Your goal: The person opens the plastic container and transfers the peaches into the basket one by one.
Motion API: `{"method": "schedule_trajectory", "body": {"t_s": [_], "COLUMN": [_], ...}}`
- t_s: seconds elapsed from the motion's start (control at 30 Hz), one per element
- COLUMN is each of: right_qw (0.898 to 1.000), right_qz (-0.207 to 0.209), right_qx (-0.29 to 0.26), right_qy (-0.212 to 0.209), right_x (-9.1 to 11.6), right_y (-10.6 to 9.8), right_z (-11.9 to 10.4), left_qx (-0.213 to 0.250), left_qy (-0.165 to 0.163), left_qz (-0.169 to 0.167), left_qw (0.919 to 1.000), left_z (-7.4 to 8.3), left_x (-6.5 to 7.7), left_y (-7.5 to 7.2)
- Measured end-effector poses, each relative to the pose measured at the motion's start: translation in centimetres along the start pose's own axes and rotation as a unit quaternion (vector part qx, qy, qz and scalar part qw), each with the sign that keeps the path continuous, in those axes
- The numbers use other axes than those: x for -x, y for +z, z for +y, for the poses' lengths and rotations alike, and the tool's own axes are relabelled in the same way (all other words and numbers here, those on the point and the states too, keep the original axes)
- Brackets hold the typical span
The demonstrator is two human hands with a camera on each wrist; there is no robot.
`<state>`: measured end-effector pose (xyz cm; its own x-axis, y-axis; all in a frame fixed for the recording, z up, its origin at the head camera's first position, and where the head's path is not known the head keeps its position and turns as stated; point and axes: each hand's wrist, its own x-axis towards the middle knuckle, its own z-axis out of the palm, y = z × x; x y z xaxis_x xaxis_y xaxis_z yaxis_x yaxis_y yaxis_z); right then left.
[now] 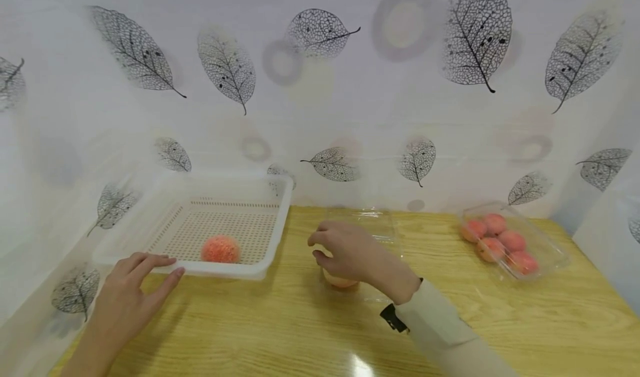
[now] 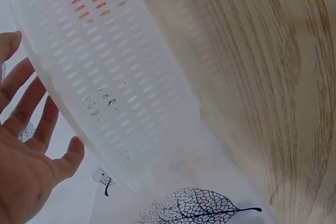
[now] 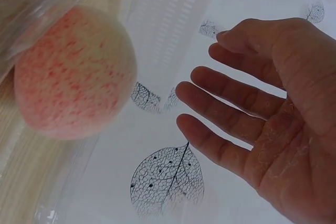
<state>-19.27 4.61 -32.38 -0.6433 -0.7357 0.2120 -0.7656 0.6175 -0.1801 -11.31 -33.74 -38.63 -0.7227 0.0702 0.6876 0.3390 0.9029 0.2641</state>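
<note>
My left hand point(image 1: 125, 296) rests at the near left rim of a white plastic basket point(image 1: 272, 249), thumb and fingers spread loosely along its edge. One reddish peach point(image 1: 220, 250) lies inside on the perforated floor. Over a clear plastic box point(image 1: 372, 232) in the middle of the table hovers my right hand point(image 1: 350, 255), its fingers bent and holding nothing. Below that hand, partly hidden by it, a pale peach with red speckles point(image 3: 76, 74) sits in the box. In the right wrist view a gap separates the fingertips point(image 3: 189, 124) from this peach.
At the right of the wooden table point(image 1: 280, 332) stands a second clear plastic box point(image 1: 547, 249) holding several red peaches point(image 1: 512, 241). A white sheet with a leaf print point(image 1: 350, 105) hangs behind the table and along its sides.
</note>
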Motion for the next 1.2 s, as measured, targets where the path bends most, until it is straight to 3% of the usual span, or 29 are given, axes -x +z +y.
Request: {"method": "schedule_trajectory", "body": {"t_s": [0.47, 0.67, 0.87, 1.2], "right_qw": [1.0, 0.995, 0.991, 0.991], "right_qz": [-0.027, -0.075, -0.077, -0.074], "right_qx": [-0.003, -0.034, -0.057, -0.076], "right_qy": [0.012, 0.061, 0.096, 0.082], "right_x": [1.7, 2.3, 2.8, 3.9], "right_y": [0.9, 1.4, 2.0, 2.9], "right_z": [1.7, 2.1, 2.4, 3.6], "left_qx": [0.003, 0.002, 0.003, -0.002], "left_qy": [-0.008, -0.004, -0.001, 0.003], "left_qz": [-0.001, 0.003, 0.003, 0.007], "left_qw": [1.0, 1.0, 1.0, 1.0], "left_z": [0.0, 0.0, 0.0, -0.1], "left_x": [0.1, 0.0, -0.1, 0.0], "left_y": [0.2, 0.2, 0.1, 0.2]}}
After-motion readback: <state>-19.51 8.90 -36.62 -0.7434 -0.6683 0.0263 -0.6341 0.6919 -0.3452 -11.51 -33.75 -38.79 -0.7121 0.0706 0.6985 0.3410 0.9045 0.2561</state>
